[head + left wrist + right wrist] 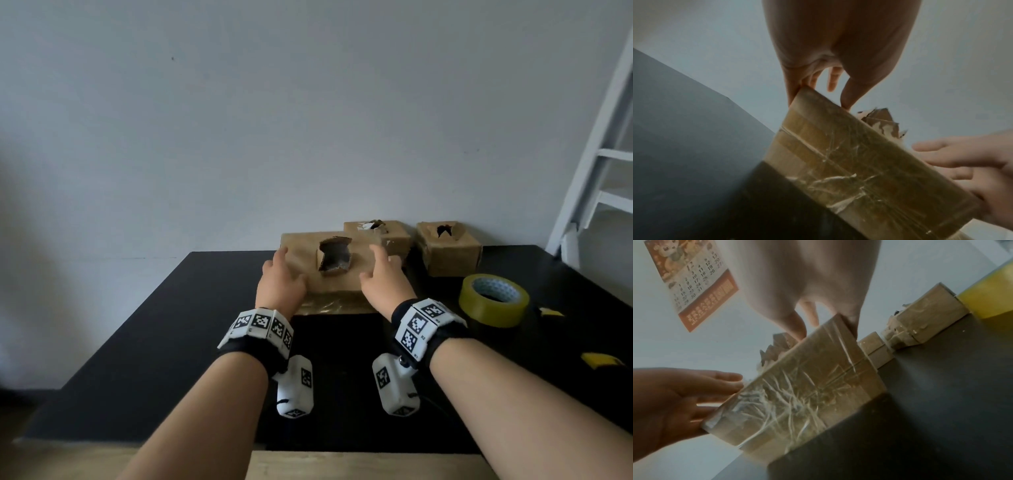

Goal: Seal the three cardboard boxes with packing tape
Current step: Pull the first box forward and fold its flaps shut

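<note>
Head view: three cardboard boxes sit at the far edge of a black surface [154, 325], against a pale wall. The largest, a flat box [305, 263], lies at about 12 o'clock from the person, its top torn open in a ragged hole and its near side covered in wrinkled clear tape. The left hand [279, 282] grips its left end, fingers over the side and thumb on top; the right hand [382, 279] grips the right end the same way, so the hands are apart, one clamped on each end of this box. Behind it at 1 o'clock stands a middle box [394, 233], and at 2 o'clock, well apart from the hands, a small box [452, 253], both with torn tops. A yellowish roll of packing tape [493, 301] lies flat at 3 o'clock, near the small box, with two yellow scraps [599, 359] closer to the person. A white ladder [589, 164] leans at the right. The right wrist view shows a wall calendar [692, 283].
</note>
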Demonstrator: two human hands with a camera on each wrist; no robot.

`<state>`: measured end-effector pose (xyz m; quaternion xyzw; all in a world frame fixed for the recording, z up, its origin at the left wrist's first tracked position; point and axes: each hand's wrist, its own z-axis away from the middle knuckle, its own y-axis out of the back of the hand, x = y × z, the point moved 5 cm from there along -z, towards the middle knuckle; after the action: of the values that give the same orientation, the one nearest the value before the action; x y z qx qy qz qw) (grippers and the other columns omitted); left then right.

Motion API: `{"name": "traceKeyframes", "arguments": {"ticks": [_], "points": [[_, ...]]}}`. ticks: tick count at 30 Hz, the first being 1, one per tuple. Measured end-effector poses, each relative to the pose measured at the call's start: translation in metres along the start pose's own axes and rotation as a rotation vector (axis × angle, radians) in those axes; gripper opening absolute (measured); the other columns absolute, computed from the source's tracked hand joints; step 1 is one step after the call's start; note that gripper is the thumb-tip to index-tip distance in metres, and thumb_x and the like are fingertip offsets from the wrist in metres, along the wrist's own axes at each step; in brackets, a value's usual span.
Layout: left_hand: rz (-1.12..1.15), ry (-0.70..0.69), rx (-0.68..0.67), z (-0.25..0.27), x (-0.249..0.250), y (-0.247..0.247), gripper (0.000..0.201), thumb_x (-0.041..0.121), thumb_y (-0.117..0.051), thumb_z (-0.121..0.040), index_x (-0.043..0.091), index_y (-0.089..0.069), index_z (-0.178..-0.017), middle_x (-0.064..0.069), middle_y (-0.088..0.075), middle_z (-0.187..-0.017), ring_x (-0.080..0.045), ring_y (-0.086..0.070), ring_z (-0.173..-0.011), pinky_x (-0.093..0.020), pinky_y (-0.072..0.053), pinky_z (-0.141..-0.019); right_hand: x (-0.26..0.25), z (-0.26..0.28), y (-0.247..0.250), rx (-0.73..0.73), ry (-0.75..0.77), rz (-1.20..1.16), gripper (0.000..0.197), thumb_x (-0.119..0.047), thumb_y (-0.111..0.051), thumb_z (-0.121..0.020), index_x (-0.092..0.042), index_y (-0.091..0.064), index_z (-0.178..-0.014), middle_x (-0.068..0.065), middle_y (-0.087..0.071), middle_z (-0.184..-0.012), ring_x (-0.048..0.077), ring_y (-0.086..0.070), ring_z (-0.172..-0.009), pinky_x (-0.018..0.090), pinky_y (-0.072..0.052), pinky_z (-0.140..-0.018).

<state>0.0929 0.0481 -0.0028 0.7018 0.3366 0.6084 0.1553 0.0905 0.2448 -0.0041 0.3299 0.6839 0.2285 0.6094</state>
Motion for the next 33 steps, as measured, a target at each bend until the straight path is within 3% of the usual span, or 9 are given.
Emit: {"name": "traceKeyframes", "arguments": {"ticks": [2, 5, 9, 13, 16, 25, 30, 33], "points": [[0.049, -0.02, 0.011, -0.001, 0.0, -0.003, 0.078, 0.004, -0.054, -0.085, 0.022, -0.019, -0.152, -0.008, -0.031, -0.145, -0.026, -0.05, -0.117, -0.025, -0.038, -0.081, 0.007, 0.002, 0.003, 0.052, 0.033, 0.006, 0.065, -0.013, -0.052, -0.095, -0.024, -0.021, -0.151, 0.015, -0.031, -0.139, 0.03, -0.06, -0.077, 0.038, -0.053, -0.076], [0.126, 0.007, 0.047, -0.002, -0.003, -0.007, 0.083, 0.003, -0.056, -0.077, 0.018, -0.021, -0.151, -0.006, -0.031, -0.137, -0.025, -0.045, -0.12, -0.024, -0.038, -0.086, 0.013, 0.007, 0.003, 0.151, 0.081, 0.021, 0.073, -0.019, -0.058, -0.092, -0.023, -0.018, -0.152, 0.013, -0.034, -0.133, 0.03, -0.059, -0.078, 0.034, -0.05, -0.072], [0.197, 0.069, 0.074, -0.002, -0.003, -0.01, 0.079, 0.017, -0.06, -0.078, 0.016, -0.023, -0.148, -0.005, -0.029, -0.136, -0.025, -0.041, -0.125, -0.032, -0.042, -0.095, 0.014, 0.006, 0.004, 0.221, 0.096, 0.023, 0.086, -0.031, -0.062, -0.094, -0.029, -0.004, -0.158, 0.012, -0.037, -0.129, 0.031, -0.061, -0.091, 0.036, -0.053, -0.083], [0.283, 0.081, 0.073, -0.002, -0.002, -0.016, 0.092, 0.034, -0.074, -0.076, 0.017, -0.018, -0.148, -0.004, -0.031, -0.144, -0.024, -0.041, -0.129, -0.039, -0.04, -0.105, 0.013, 0.0, 0.006, 0.182, 0.112, 0.105, 0.092, -0.038, -0.061, -0.094, -0.034, 0.006, -0.158, 0.013, -0.041, -0.129, 0.026, -0.061, -0.087, 0.035, -0.053, -0.08], [0.3, 0.07, 0.098, -0.004, -0.001, -0.019, 0.1, 0.043, -0.078, -0.072, 0.018, -0.018, -0.148, -0.005, -0.034, -0.145, -0.024, -0.04, -0.131, -0.042, -0.039, -0.107, 0.014, -0.003, 0.006, 0.14, 0.095, 0.097, 0.09, -0.043, -0.056, -0.096, -0.038, 0.01, -0.157, 0.015, -0.041, -0.135, 0.026, -0.061, -0.094, 0.036, -0.054, -0.084], [0.107, 0.061, 0.199, -0.012, 0.006, -0.025, 0.094, 0.046, -0.079, -0.072, 0.008, -0.026, -0.14, -0.013, -0.04, -0.137, -0.031, -0.043, -0.126, -0.04, -0.041, -0.101, 0.015, -0.012, 0.004, 0.143, 0.058, 0.118, 0.089, -0.051, -0.055, -0.096, -0.038, 0.01, -0.156, 0.019, -0.041, -0.141, 0.035, -0.056, -0.117, 0.044, -0.052, -0.095], [0.052, 0.045, 0.18, -0.017, 0.006, -0.024, 0.091, 0.048, -0.076, -0.075, 0.007, -0.026, -0.14, -0.014, -0.041, -0.136, -0.031, -0.045, -0.125, -0.04, -0.041, -0.098, 0.009, -0.014, 0.0, 0.192, 0.009, 0.146, 0.086, -0.05, -0.052, -0.097, -0.035, 0.008, -0.158, 0.018, -0.04, -0.142, 0.035, -0.051, -0.123, 0.042, -0.051, -0.09], [0.033, 0.031, 0.168, -0.018, 0.006, -0.027, 0.091, 0.05, -0.071, -0.079, 0.007, -0.023, -0.143, -0.014, -0.04, -0.138, -0.032, -0.043, -0.126, -0.04, -0.04, -0.1, 0.006, -0.009, -0.002, 0.236, 0.022, 0.158, 0.075, -0.047, -0.052, -0.099, -0.034, -0.008, -0.157, 0.016, -0.041, -0.138, 0.035, -0.055, -0.115, 0.038, -0.05, -0.078]]}}
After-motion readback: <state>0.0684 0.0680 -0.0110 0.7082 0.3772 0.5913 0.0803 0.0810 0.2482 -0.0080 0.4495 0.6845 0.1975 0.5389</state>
